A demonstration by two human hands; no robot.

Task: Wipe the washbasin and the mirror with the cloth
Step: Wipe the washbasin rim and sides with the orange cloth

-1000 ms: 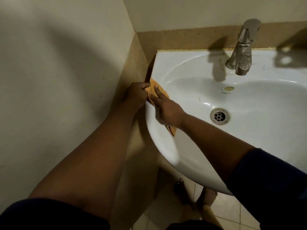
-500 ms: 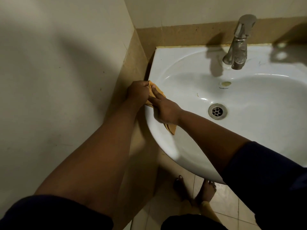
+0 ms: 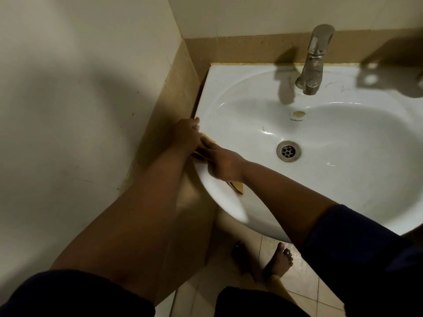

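Note:
A white washbasin (image 3: 357, 179) fills the right half of the view, with a round metal drain (image 3: 288, 151) in its bowl. An orange cloth (image 3: 237, 186) lies over the basin's left rim, mostly hidden under my hands. My left hand (image 3: 186, 133) grips the cloth at the rim's outer edge. My right hand (image 3: 223, 163) presses flat on the cloth on top of the rim, fingers pointing left. The mirror is out of view.
A metal tap (image 3: 314, 60) stands at the basin's back edge. A beige wall (image 3: 80, 99) runs close along the left, with a tan tiled band (image 3: 180, 88) beside the basin. My bare feet (image 3: 279, 261) stand on the tiled floor below.
Both hands and the cloth have slid along the left rim toward the front of the basin. My view has dropped slightly.

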